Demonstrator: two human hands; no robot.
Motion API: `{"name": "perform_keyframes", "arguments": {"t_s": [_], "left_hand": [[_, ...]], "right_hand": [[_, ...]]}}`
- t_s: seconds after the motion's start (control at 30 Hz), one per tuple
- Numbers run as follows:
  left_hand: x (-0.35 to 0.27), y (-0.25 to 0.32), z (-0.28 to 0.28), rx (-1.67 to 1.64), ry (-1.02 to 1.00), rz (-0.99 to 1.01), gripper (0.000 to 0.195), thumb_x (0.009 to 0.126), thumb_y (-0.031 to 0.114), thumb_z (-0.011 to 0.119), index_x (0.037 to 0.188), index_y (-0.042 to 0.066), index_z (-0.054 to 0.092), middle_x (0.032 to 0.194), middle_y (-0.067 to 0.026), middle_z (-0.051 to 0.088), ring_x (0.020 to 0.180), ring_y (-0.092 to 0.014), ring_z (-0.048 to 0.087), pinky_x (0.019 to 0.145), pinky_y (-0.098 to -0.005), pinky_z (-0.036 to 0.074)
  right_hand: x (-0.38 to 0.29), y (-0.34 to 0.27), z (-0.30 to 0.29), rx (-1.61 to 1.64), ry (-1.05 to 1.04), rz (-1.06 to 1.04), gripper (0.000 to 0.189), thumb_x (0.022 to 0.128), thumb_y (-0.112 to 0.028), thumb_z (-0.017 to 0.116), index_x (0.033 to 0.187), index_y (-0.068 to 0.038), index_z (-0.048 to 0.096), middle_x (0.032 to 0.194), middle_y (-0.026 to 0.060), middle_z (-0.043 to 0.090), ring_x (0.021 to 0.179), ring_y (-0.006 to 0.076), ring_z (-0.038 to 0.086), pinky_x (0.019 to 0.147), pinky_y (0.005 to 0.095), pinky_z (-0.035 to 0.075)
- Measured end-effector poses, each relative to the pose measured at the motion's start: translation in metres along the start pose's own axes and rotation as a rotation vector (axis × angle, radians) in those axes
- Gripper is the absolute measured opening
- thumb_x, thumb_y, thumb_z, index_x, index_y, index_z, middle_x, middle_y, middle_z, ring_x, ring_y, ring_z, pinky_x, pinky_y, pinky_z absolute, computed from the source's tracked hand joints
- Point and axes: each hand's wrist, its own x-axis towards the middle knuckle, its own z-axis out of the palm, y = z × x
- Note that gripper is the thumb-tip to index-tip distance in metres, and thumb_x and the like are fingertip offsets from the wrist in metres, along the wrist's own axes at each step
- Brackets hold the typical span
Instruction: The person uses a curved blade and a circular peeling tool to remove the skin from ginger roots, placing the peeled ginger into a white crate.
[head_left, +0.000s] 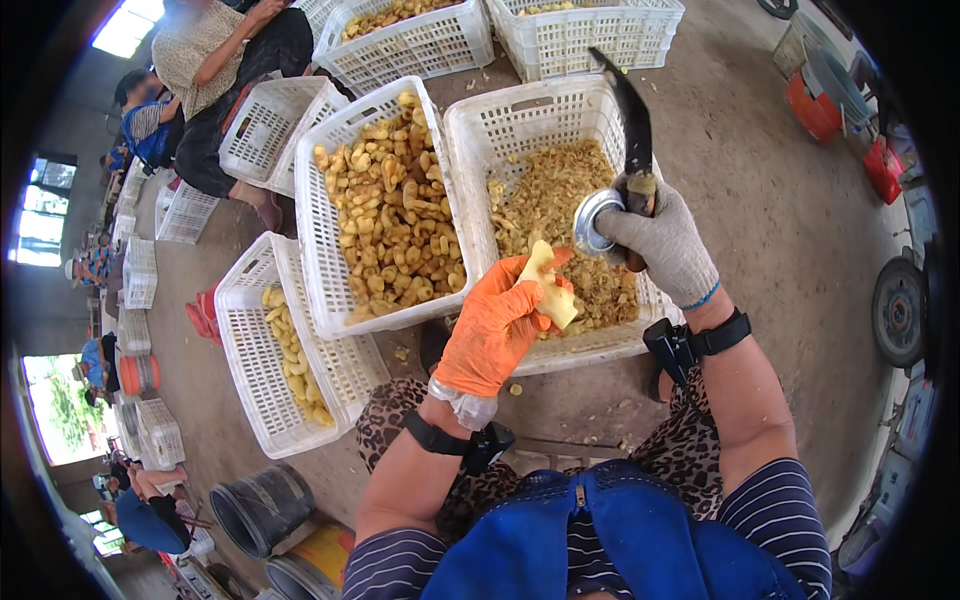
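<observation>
My left hand, in an orange rubber glove, holds a pale peeled piece of ginger root. To its right, my right hand wears a grey knit glove and grips the handle of a curved dark blade, its tip pointing up and away. A round metal ring-like piece sits at the same hand's thumb side; how it is held is unclear. Both hands are above a white plastic crate with peel scraps in it. Left of that, another crate holds unpeeled-looking ginger.
A lower-left crate holds pale ginger pieces. More crates stand ahead. A co-worker sits at upper left, others farther left. A black bucket lies tilted at lower left; a wheel is at far right.
</observation>
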Motion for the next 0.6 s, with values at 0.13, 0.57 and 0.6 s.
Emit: {"name": "perform_keyframes", "arguments": {"t_s": [0.13, 0.57, 0.6], "left_hand": [[0.000, -0.002, -0.002, -0.026, 0.050, 0.010, 0.043, 0.114, 0.014, 0.064, 0.153, -0.005, 0.058, 0.141, -0.0175, 0.072, 0.119, -0.024, 0.073, 0.091, -0.0340, 0.062], [0.002, -0.003, 0.000, 0.205, 0.223, 0.011, 0.035, 0.111, 0.004, 0.061, 0.144, -0.007, 0.062, 0.117, -0.0113, 0.078, 0.092, -0.015, 0.074, 0.076, -0.0264, 0.055], [0.002, 0.000, 0.000, 0.331, 0.237, 0.016, 0.033, 0.111, 0.004, 0.061, 0.142, -0.007, 0.064, 0.113, -0.0102, 0.078, 0.086, -0.014, 0.070, 0.073, -0.0264, 0.054]], "right_hand": [[0.005, 0.016, 0.008, -0.213, -0.005, -0.147, 0.034, 0.093, -0.022, 0.089, 0.117, -0.003, 0.075, 0.094, 0.0054, 0.076, 0.078, 0.0148, 0.072, 0.072, 0.0327, 0.060], [-0.012, 0.008, 0.050, -0.476, 0.069, -0.423, 0.038, 0.090, -0.020, 0.091, 0.117, -0.003, 0.069, 0.085, 0.0167, 0.071, 0.074, 0.0302, 0.071, 0.072, 0.0414, 0.058], [-0.011, 0.006, 0.049, -0.548, 0.065, -0.445, 0.036, 0.093, -0.023, 0.089, 0.117, -0.005, 0.069, 0.091, 0.0176, 0.075, 0.081, 0.0336, 0.076, 0.077, 0.0435, 0.061]]}}
